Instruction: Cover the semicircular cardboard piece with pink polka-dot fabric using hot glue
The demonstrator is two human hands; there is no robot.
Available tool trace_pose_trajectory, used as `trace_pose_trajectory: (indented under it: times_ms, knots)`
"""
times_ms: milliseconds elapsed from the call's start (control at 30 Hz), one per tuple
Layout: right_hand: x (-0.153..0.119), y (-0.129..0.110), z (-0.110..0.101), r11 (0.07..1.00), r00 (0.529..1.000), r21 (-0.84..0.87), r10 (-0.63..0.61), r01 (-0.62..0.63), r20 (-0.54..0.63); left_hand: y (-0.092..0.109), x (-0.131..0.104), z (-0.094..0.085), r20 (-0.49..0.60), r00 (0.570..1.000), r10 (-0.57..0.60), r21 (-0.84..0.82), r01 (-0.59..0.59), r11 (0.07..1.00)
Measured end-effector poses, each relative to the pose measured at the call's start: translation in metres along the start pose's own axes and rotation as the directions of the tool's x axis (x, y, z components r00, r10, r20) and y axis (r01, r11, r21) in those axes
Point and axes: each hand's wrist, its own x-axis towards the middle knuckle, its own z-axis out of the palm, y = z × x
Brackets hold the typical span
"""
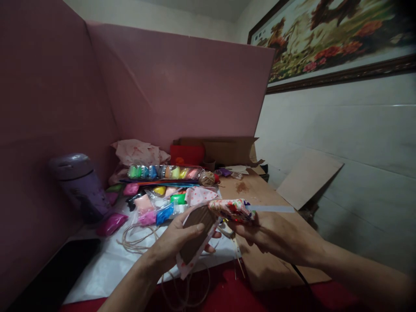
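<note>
The left hand [182, 239] is gripping one board [196, 237], thumb on top and fingers beneath, holding it up over the white sheet [92, 275]. Spotty cloth [184, 269] is running along its edge. The right hand [271, 236] is wrapping its fingers around one glue gun [232, 209], and one glue stick [272, 209] is poking out behind. For neat gluing, keeping the board still, squeezing gently and keeping skin off the hot tip seems best. One bottle [79, 186] is standing at the left, one string ball [206, 178] is lying farther back, and the bright bags [112, 224] are overlapping too much for counting.
</note>
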Motion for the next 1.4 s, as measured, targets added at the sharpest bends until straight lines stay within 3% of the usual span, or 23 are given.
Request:
trace_pose_trajectory:
  times_ms: [167,400,900,1067,1233,1400]
  knots:
    - [-0.002,0.005,0.000,0.999,1.000,0.041,-0.002,0.003,-0.031,0.002,0.000,0.000,-0.026,0.999,-0.024,0.003,0.024,1.000]
    - [-0.004,-0.006,-0.005,0.992,0.992,-0.050,0.112,-0.115,-0.066,0.003,-0.001,0.000,-0.025,0.999,-0.021,0.026,0.022,0.999]
    - [-0.002,-0.012,-0.003,0.996,0.997,-0.047,0.072,-0.074,-0.038,0.004,0.000,0.002,-0.041,0.999,-0.025,0.001,0.025,1.000]
    - [-0.005,-0.003,-0.007,0.997,0.994,-0.043,0.059,-0.063,-0.086,0.004,0.000,0.000,-0.023,1.000,-0.022,-0.004,0.022,1.000]
    - [-0.008,0.007,-0.003,0.995,0.990,0.071,0.082,-0.074,-0.116,0.005,-0.001,-0.004,-0.013,0.999,-0.042,-0.031,0.042,0.999]
    - [-0.007,-0.006,-0.001,0.964,0.973,0.216,0.189,-0.157,-0.133,0.003,-0.001,-0.007,-0.023,0.998,-0.064,-0.056,0.062,0.996]
